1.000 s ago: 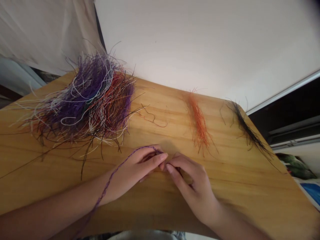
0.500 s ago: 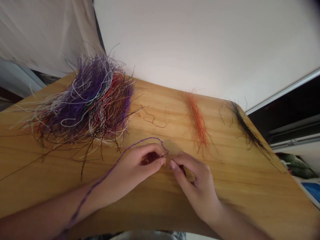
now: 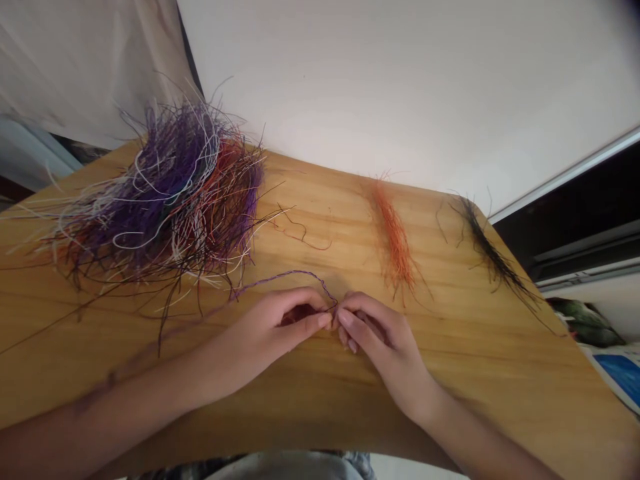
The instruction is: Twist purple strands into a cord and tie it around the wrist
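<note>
My left hand [image 3: 270, 327] and my right hand [image 3: 380, 333] meet at the middle of the wooden table [image 3: 450, 360], their fingertips almost touching. A thin purple twisted cord [image 3: 285, 275] arches over my left hand's knuckles and ends between both hands' fingertips. Its far part fades, blurred, along my left forearm. The fingers of each hand curl closed around the cord's end, which they mostly hide. A large tangled bundle of purple, white, red and black fibres [image 3: 165, 193] lies to the upper left. Farther off are a slim orange fibre bundle [image 3: 395, 240] and a black one [image 3: 490, 257].
A few loose reddish strands [image 3: 300, 233] lie beside the large bundle, and dark strands spread over the table's left side. A white wall [image 3: 400, 87] rises behind the table. Printed papers [image 3: 617, 377] sit beyond its right edge.
My hands have drawn closer together. The cord's arch now sits higher and farther left, and its tail has swung away from my left wrist, out along the forearm.
</note>
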A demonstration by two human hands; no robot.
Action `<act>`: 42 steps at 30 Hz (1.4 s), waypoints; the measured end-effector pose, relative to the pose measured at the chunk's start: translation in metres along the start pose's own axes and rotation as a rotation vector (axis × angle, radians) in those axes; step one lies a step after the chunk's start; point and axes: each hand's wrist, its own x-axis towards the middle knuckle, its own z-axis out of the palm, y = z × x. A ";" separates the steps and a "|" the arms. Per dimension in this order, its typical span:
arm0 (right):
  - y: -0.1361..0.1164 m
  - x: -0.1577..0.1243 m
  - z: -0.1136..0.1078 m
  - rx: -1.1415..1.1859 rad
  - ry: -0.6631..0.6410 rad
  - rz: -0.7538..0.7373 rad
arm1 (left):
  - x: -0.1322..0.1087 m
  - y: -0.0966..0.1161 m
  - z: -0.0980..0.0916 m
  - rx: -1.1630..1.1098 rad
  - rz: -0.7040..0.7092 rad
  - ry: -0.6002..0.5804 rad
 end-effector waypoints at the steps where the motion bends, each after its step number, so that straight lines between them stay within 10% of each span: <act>1: 0.001 0.001 -0.001 0.020 0.004 0.014 | 0.000 0.001 0.001 0.039 0.012 0.000; 14: 0.005 0.004 0.000 0.047 0.108 -0.040 | -0.001 0.001 0.007 0.248 0.098 0.158; 27: 0.008 0.004 0.006 0.004 0.205 -0.030 | -0.013 -0.007 0.027 1.146 0.583 0.257; 31: 0.005 0.005 0.005 0.108 0.174 0.016 | -0.018 -0.004 0.024 0.903 0.578 0.304; 36: 0.006 0.005 0.005 0.218 0.127 -0.011 | -0.015 0.006 0.010 0.493 0.195 0.339; 42: 0.009 0.004 0.004 0.268 0.063 -0.033 | -0.003 0.002 0.001 -0.218 -0.077 -0.137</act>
